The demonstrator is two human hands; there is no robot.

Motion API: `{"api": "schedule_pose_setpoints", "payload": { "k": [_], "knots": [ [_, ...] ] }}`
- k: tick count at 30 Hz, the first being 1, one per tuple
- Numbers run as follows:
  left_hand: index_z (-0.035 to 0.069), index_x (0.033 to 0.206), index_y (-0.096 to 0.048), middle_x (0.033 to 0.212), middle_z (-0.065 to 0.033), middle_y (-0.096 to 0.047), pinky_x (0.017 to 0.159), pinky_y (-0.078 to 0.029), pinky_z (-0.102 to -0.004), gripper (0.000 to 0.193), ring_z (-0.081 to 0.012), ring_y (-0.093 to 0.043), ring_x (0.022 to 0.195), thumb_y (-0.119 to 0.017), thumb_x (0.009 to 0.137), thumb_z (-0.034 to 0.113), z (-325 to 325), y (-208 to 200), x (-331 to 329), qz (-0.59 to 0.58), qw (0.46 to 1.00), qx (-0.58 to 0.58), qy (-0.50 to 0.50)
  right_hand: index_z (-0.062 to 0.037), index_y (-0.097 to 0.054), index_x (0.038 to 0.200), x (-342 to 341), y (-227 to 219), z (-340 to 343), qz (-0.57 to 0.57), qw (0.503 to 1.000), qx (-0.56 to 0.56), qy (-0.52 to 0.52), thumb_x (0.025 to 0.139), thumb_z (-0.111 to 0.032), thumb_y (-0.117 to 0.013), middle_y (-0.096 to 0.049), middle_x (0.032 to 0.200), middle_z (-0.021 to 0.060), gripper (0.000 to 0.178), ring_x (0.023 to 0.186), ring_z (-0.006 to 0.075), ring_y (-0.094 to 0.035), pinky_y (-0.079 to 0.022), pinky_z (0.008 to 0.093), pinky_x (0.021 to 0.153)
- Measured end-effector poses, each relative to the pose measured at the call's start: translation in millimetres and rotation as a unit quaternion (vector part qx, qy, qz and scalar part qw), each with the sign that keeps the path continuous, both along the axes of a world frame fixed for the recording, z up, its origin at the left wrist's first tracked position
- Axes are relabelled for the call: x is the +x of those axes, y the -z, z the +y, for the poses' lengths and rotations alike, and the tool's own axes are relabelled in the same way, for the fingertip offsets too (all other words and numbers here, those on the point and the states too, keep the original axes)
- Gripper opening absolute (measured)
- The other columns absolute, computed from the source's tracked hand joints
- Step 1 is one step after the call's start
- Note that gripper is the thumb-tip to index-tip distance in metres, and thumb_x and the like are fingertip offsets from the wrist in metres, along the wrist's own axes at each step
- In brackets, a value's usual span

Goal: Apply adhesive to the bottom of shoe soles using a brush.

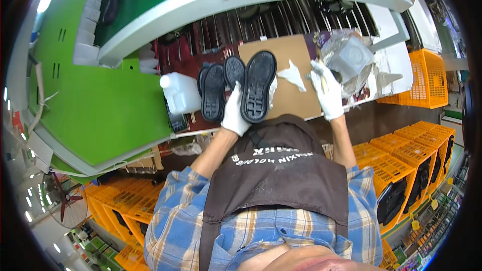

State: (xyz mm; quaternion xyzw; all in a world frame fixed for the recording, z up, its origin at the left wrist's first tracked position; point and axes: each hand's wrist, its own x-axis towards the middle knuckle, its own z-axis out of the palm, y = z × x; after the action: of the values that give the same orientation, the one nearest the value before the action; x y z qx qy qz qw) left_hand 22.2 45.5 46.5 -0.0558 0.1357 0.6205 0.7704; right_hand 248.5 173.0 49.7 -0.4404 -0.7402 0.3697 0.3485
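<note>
A white work glove covers my left hand, which is closed on a black shoe sole with its treaded underside up. Left of that hand are more black soles, one long sole and one partly hidden sole behind my fingertips. My right hand, also in a white glove, is raised at the right edge of the cardboard sheet. Its fingers are curled around something slim and pale that I cannot make out. Between my hands a crumpled white cloth or tissue lies on the cardboard.
A white plastic jug stands left of the soles. Clear plastic wrapping with a translucent container lies right of my right hand. Metal rollers run behind, under a white frame. Orange crates holding black items stand at the right.
</note>
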Motion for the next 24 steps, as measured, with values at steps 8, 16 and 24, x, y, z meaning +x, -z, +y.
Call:
{"api": "schedule_pose_setpoints", "payload": {
  "k": [8,16,24],
  "knots": [
    [0.004,0.131,-0.045,0.109,-0.0188,-0.062,0.085,-0.052,-0.0418,0.067,-0.0279,-0.064,0.092,-0.025,0.095,0.056,5.4,-7.3,31.3,0.148,0.987,-0.050,0.031,0.0026,-0.056,0.117,15.0,-14.0,-24.0,0.141,0.977,-0.112,0.112,0.092,-0.003,-0.052,-0.061,0.113,0.0110,0.026,0.101,0.0162,-0.057,-0.045,0.0280,0.089],
    [0.002,0.128,-0.045,0.109,-0.0185,-0.061,0.086,-0.050,-0.0409,0.077,-0.0289,-0.061,0.094,-0.026,0.090,0.065,128.6,-130.9,66.6,0.070,0.988,0.141,-0.010,0.0033,-0.056,0.117,41.5,-21.1,-41.0,0.139,0.976,-0.032,0.162,0.091,-0.001,-0.050,-0.061,0.112,0.0112,0.027,0.105,0.0172,-0.057,-0.044,0.0291,0.092],
    [0.006,0.139,-0.027,0.134,-0.0235,-0.042,0.104,-0.034,-0.0516,0.070,-0.0348,-0.042,0.124,-0.043,0.092,0.055,396.5,-194.7,98.5,0.191,0.977,0.064,-0.074,0.0017,-0.055,0.118,50.0,-30.0,-56.4,0.122,0.978,-0.008,0.167,0.091,0.000,-0.053,-0.062,0.113,0.0096,0.028,0.102,0.0152,-0.057,-0.045,0.0270,0.089]
  ]
}}
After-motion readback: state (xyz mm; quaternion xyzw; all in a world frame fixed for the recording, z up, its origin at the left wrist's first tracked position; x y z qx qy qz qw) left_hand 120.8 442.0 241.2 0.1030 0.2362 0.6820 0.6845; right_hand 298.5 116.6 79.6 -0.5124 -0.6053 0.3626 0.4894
